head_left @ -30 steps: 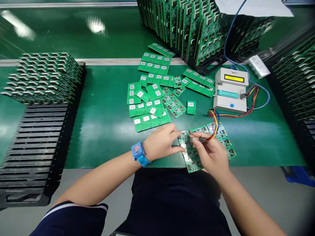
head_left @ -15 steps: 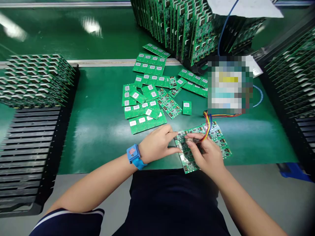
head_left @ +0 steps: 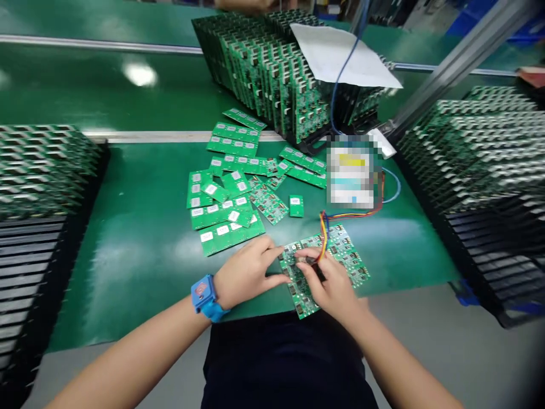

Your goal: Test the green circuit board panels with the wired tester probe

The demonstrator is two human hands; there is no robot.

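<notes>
A green circuit board panel lies flat at the near edge of the green mat. My left hand, with a blue wrist strap on the wrist, rests on the panel's left edge, thumb and fingers pinching it down. My right hand is closed on a small connector pressed onto the panel. A bundle of coloured wires runs from that connector to a blurred grey box behind it.
Loose small green boards with white labels lie scattered behind the panel. Black racks full of upright boards stand at the left, back and right. A white sheet covers part of the back rack.
The view has tilted up and swung right, so everything sits lower and further left. Both hands keep their places on the panel and connector.
</notes>
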